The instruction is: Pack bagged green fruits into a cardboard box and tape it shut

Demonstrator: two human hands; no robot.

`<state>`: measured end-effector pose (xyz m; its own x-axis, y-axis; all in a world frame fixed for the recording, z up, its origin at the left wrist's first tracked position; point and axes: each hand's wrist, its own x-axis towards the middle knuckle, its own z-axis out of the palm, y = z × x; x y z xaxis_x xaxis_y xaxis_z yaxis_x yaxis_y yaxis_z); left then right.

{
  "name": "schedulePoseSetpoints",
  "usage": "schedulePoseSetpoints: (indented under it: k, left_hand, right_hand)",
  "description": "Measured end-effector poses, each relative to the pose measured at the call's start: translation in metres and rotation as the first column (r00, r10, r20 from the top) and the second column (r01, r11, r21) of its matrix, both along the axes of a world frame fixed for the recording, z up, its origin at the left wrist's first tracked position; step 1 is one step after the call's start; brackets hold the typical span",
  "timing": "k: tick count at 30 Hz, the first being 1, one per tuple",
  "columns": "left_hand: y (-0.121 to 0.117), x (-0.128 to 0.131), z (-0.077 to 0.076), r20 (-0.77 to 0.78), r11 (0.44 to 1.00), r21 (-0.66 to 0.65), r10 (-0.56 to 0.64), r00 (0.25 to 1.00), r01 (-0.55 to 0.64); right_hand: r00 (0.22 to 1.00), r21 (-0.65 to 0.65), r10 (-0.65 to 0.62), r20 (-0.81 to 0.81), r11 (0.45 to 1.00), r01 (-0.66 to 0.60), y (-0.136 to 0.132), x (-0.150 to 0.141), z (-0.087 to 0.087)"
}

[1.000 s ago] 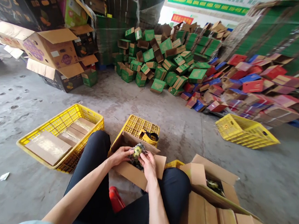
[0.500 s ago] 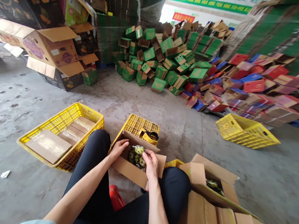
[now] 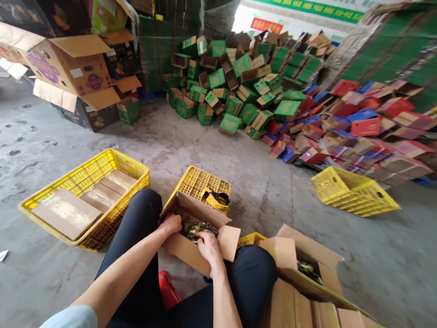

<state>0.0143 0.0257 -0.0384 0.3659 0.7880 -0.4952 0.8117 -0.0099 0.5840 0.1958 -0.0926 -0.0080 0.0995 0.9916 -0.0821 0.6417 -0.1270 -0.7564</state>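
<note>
A small open cardboard box [image 3: 190, 252] rests between my knees. Inside it lie several wrapped yellow-green fruits [image 3: 193, 229]. My left hand [image 3: 170, 223] reaches into the box's left side with fingers curled down among the fruit. At the near edge my right hand [image 3: 207, 246] dips into the box, its fingers bent and hidden by the fruit and box wall. I cannot see what either hand holds.
A yellow crate [image 3: 90, 181] with flat cardboard sits at my left. An upturned yellow crate [image 3: 201, 182] bearing a tape dispenser [image 3: 216, 199] stands behind the box. Larger open cartons [image 3: 308, 273] are at my right. Piles of green boxes [image 3: 234, 86] and red boxes [image 3: 364, 125] lie beyond, with another crate [image 3: 353, 193].
Both hands held a wrapped fruit above the box a second ago. They have since lowered it into the box, and both hands are now down inside.
</note>
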Motion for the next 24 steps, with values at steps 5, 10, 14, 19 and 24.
schedulePoseSetpoints:
  k: [5, 10, 14, 19, 24]
  left_hand:
    - [0.0, -0.005, -0.002, 0.03, 0.998, 0.054, -0.016, 0.999, 0.014]
    - [-0.002, -0.009, 0.0, 0.186, 0.98, 0.19, 0.014, 0.983, -0.05]
    - [-0.005, -0.012, 0.009, 0.325, 0.946, 0.307, 0.001, 0.946, -0.107]
    - [-0.012, -0.017, 0.03, 0.553, 0.916, 0.355, -0.046, 0.832, -0.185]
    - [-0.021, -0.018, 0.046, 0.817, 0.981, 0.166, -0.079, 0.572, -0.102]
  right_hand:
    - [0.999, 0.008, -0.014, 0.031, 1.0, 0.014, 0.0, -0.001, 0.0]
    - [0.995, 0.05, -0.096, -0.012, 0.994, 0.097, 0.004, 0.003, 0.001]
    - [0.976, 0.08, -0.189, -0.105, 0.977, 0.198, 0.009, 0.006, 0.003]
    - [0.923, 0.047, -0.258, -0.285, 0.958, 0.282, 0.013, 0.002, 0.013]
    - [0.7, -0.12, -0.267, -0.662, 0.96, 0.253, 0.01, -0.007, 0.031]
